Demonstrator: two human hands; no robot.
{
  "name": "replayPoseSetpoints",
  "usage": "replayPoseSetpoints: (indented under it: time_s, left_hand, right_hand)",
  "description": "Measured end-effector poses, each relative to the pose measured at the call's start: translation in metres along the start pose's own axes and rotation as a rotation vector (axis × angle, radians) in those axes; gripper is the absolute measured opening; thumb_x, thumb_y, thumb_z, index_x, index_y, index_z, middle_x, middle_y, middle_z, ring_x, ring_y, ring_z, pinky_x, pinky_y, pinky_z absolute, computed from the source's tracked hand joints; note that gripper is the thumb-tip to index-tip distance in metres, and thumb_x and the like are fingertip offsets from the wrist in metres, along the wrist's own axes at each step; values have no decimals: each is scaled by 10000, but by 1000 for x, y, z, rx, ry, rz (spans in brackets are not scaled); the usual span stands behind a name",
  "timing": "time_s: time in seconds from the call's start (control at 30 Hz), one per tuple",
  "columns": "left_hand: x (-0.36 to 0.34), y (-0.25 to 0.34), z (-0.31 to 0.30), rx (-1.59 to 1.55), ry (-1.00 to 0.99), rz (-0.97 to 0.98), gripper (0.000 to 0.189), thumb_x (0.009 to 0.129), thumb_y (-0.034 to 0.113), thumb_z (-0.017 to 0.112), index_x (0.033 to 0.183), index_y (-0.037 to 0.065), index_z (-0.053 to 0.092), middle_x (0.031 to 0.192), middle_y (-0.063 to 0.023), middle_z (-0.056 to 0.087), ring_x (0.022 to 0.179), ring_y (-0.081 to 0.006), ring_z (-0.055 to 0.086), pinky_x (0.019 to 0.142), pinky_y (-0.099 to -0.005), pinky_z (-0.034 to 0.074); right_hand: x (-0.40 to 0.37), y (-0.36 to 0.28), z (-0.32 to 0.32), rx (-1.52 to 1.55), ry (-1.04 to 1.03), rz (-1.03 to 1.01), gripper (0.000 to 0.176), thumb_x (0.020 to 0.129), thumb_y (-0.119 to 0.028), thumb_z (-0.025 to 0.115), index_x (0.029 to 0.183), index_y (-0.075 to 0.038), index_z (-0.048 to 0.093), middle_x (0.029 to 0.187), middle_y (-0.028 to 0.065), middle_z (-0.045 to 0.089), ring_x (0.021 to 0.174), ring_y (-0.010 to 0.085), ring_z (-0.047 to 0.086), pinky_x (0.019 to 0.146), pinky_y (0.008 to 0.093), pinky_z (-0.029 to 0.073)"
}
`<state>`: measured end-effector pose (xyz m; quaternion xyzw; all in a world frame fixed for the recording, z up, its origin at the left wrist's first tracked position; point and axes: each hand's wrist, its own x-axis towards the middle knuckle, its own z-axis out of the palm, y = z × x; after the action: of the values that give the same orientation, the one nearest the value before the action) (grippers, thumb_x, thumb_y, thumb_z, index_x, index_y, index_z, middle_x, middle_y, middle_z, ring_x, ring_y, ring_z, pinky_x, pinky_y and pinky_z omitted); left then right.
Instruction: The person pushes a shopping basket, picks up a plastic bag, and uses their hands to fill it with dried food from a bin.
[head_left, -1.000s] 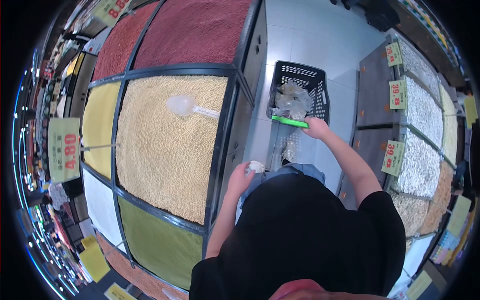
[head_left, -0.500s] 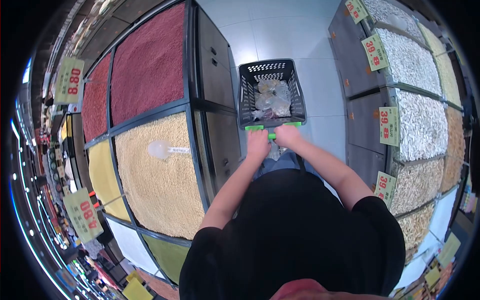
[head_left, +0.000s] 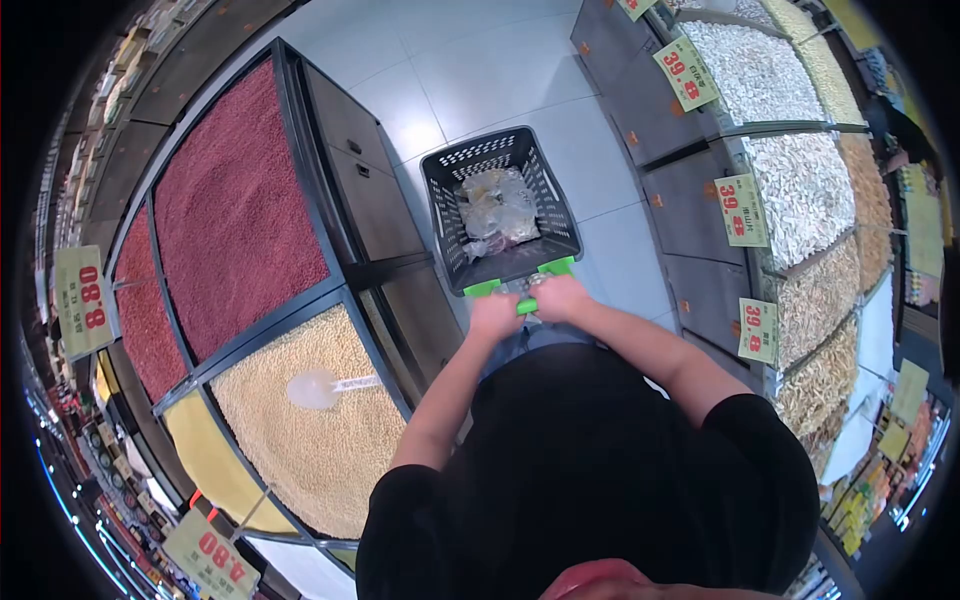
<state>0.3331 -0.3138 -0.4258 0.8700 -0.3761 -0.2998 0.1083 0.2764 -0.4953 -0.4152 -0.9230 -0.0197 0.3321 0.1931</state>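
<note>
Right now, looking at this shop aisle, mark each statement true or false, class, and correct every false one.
1. The left hand and right hand both grip the green handle. True.
2. Nothing lies inside the black basket. False: clear plastic bags lie in it.
3. The scoop rests on the dark red grains. False: it rests on the pale beige grains.
4. The price sign showing 4.80 is on the person's left. True.
5. The fingers of the left hand are spread open in the air. False: they are curled around the handle.
</note>
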Motion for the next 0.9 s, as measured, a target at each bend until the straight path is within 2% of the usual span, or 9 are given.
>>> replayPoseSetpoints:
  time_s: [0.1,0.2,0.3,0.6,0.9]
  left_hand:
    - [8,-9,-3,-27,60,28,209,782,302,697,831,102,731,817,-141,742,756,-329,736,700,-478,594]
    - [19,-16,-5,-61,122,34,195,772,291,700,804,101,729,798,-144,740,738,-334,737,676,-477,596]
    - [40,-18,-11,-88,165,6,191,767,281,701,780,92,726,781,-158,735,731,-346,737,670,-484,596]
    - [83,-8,-41,-176,170,-189,242,780,307,692,839,79,748,835,-205,734,803,-391,733,733,-511,588]
    - [105,50,-44,-230,201,-460,271,816,324,666,927,92,751,940,-207,742,916,-410,719,809,-525,566]
  right_hand:
    - [7,-5,-18,-11,-4,7,279,813,-346,661,917,-108,763,976,157,758,926,344,740,822,481,596]
    - [23,6,-20,-77,66,-56,250,790,-356,688,854,-119,734,843,146,747,795,344,741,745,485,603]
    - [38,20,-33,-108,142,-66,226,757,-346,709,804,-126,729,787,134,736,752,351,733,712,486,599]
    - [78,43,-89,-183,79,-75,226,759,-326,697,797,-108,740,813,142,737,800,355,731,739,478,591]
    - [78,74,-123,-281,7,-203,195,739,-263,710,807,-93,776,861,161,752,850,345,742,752,453,594]
